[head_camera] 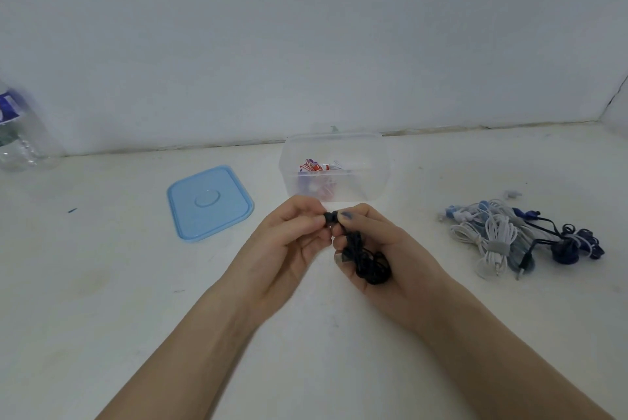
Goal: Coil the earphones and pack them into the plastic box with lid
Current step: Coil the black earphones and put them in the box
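The right hand [377,249] holds the coiled black earphones [368,260] in curled fingers, and the left hand [289,236] pinches the earbud end, probably to finish the coil, above the tabletop's middle, near the open plastic box [334,166].

both bare forearms reach in from the bottom edge and converge toward the middle, wrists held a little apart. the left hand [289,239] is turned palm inward, its fingers curled with thumb and fingertips pinching a small black earbud [330,218] at the top. the right hand [380,246] faces it, thumb pressed to the same earbud — the nail carries blue polish — while its lower fingers are curled round a bundle of black earphones [368,261] against the palm. the fingertips of both hands meet, almost touching.
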The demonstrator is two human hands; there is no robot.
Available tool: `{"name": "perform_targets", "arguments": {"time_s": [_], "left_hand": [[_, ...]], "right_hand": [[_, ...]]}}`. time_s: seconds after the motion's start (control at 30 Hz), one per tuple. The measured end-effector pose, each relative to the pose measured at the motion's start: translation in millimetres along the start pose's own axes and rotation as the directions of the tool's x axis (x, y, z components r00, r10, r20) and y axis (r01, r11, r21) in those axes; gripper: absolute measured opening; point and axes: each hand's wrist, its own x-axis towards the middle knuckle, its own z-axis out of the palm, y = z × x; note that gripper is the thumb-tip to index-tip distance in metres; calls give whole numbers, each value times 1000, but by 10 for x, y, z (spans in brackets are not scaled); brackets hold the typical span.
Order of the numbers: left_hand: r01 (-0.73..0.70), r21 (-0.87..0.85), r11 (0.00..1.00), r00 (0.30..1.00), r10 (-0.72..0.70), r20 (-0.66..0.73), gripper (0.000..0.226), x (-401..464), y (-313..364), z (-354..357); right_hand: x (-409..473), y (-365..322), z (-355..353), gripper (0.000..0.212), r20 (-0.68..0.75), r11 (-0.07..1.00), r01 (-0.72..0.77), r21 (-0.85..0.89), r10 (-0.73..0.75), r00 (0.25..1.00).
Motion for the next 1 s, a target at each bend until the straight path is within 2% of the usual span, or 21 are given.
{"name": "perform_targets", "arguments": {"time_s": [0.1,0.17,0.4,0.63,1.0], "left_hand": [[-144,252,957,983,167,-73,11,-5,-40,-3],[-204,360,910,965,249,-83,4,-10,-58,-6],[-208,360,910,959,262,-107,8,-6,-77,6],[-163,278,947,976,196,-95,10,14,-78,1],[-191,334,923,972,224,-63,12,8,-58,-23]], "right_hand": [[5,6,7,5,-22,1000,29,10,-28,999],[12,8,5,7,-42,999,34,12,-33,999],[20,8,4,6,-47,999,47,17,-46,998],[59,0,-12,6,-75,994,102,-43,-105,992],[99,2,-75,2,-53,986,134,-100,-140,989]]}}
